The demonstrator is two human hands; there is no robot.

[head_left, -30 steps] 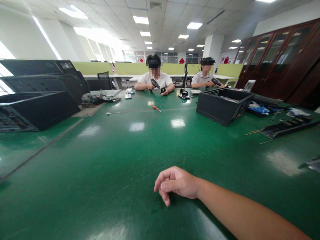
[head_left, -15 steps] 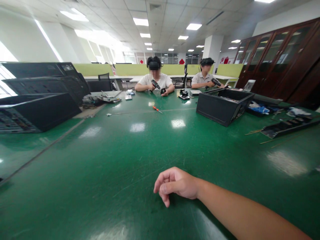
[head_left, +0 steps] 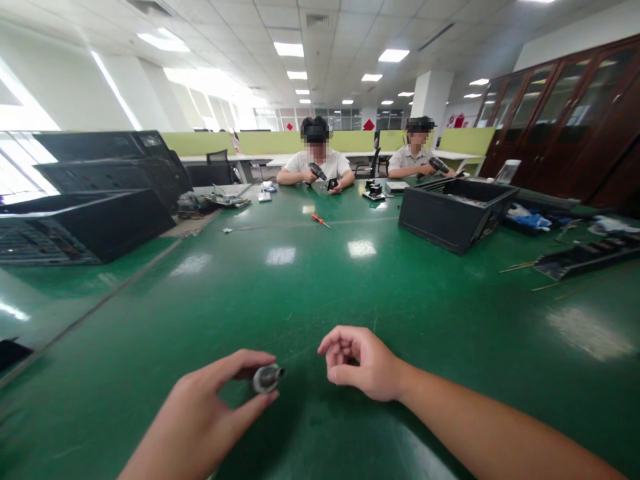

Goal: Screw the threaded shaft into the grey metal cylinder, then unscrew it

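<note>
Between its thumb and fingers my left hand holds a short, dark cylindrical metal part with a narrow tip pointing right, above the green table. My right hand rests on the table just right of it, fingers loosely curled and apart from the thumb, with nothing visible in it. A gap separates the part from my right hand. Farther off lies an orange screwdriver.
A black computer case stands at the back right, beside a dark metal frame and thin rods. More cases stand at left. Across the table, two people hold power drills.
My left hand has come into view from the lower left with the dark metal part. My right hand has curled its fingers and shifted slightly right. The view has shifted a little.
</note>
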